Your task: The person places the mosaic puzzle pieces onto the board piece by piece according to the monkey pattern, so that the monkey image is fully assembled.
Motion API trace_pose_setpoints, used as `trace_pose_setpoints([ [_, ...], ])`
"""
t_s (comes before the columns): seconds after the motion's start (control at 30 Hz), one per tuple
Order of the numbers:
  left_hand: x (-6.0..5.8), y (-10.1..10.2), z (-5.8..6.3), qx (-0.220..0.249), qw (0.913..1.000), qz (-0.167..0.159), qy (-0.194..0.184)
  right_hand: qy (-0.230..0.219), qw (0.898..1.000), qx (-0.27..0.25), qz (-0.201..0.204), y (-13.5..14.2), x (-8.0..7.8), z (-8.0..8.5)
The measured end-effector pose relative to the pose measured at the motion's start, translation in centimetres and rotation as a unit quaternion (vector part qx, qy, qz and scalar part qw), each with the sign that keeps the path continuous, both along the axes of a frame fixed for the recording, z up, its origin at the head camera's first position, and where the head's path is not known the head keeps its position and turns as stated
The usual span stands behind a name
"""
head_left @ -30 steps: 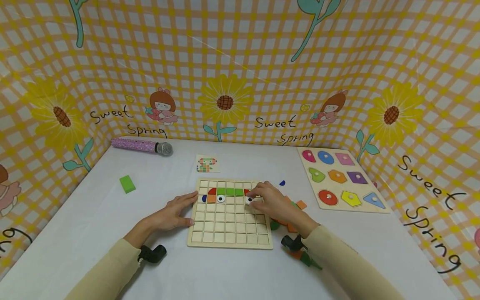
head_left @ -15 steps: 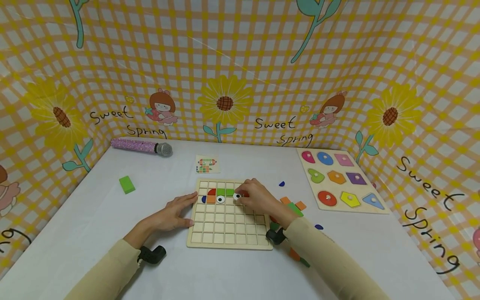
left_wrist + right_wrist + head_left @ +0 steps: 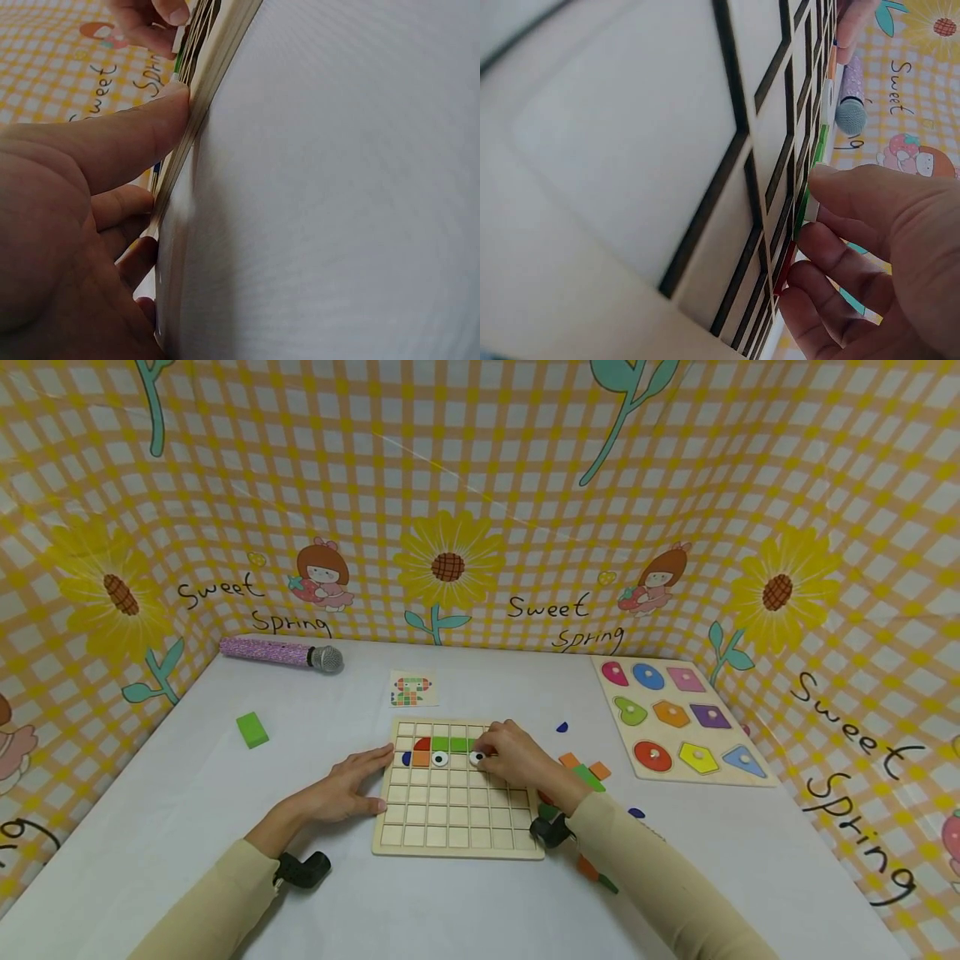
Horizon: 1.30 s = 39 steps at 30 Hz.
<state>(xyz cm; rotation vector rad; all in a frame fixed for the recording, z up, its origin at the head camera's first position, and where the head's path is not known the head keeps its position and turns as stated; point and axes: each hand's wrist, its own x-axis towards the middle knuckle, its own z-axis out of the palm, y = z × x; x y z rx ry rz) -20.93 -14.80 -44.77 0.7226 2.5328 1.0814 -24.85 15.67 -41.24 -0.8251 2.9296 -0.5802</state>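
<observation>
A wooden grid board (image 3: 457, 850) lies before me. My left hand (image 3: 337, 791) rests at its left edge, thumb and fingers extended against the rim; the left wrist view shows the thumb touching the board's side (image 3: 217, 75). With thumb and index finger my right hand (image 3: 519, 762) pinches a white eye tile (image 3: 477, 758) at the second tile row. A matching eye tile (image 3: 439, 759) sits further left, beside an orange square (image 3: 422, 760) and a blue half-round tile (image 3: 407, 759). Above them run a red rounded tile (image 3: 422, 744) and green tiles (image 3: 450, 744). Beneath the right fingers a red tile (image 3: 785, 266) shows.
A pattern card (image 3: 413, 688) lies behind the board. Loose orange and green tiles (image 3: 582, 773) lie right, partly hidden by the right arm, with blue pieces (image 3: 562, 727) nearby. A shape puzzle (image 3: 678, 739), a microphone (image 3: 281, 653) and a green block (image 3: 252, 729) stand further out.
My right hand has moved left along the board with the eye tile, then lowered it slightly onto the row. The left hand has stayed at the left edge.
</observation>
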Motion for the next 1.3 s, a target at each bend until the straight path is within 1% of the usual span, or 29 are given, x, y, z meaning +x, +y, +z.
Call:
trace_pose_setpoints([
  [0.3, 0.0, 0.0, 0.0, 0.001, 1.0000, 0.003, 0.001, 0.025, 0.999, 0.013, 0.015, 0.1, 0.0, -0.2],
  [0.87, -0.1, 0.0, 0.0, 0.002, 1.0000, -0.002, 0.005, 0.040, 0.999, 0.011, 0.033, 0.4, 0.2, -0.3],
  [1.0, -0.1, 0.0, 0.0, 0.001, 1.0000, -0.001, 0.003, 0.043, 0.998, 0.009, 0.033, 0.3, 0.1, -0.4],
  [1.17, -0.1, 0.0, 0.0, 0.005, 1.0000, -0.002, 0.002, 0.059, 0.998, -0.005, 0.027, 0.7, 0.1, -0.4],
  [1.27, -0.1, 0.0, -0.1, 0.005, 1.0000, -0.004, 0.003, 0.061, 0.998, -0.016, 0.015, 1.3, 0.1, 0.0],
  [1.3, -0.2, 0.0, -0.1, 0.005, 1.0000, -0.005, 0.004, 0.053, 0.998, -0.019, 0.007, 1.6, 0.1, 0.1],
])
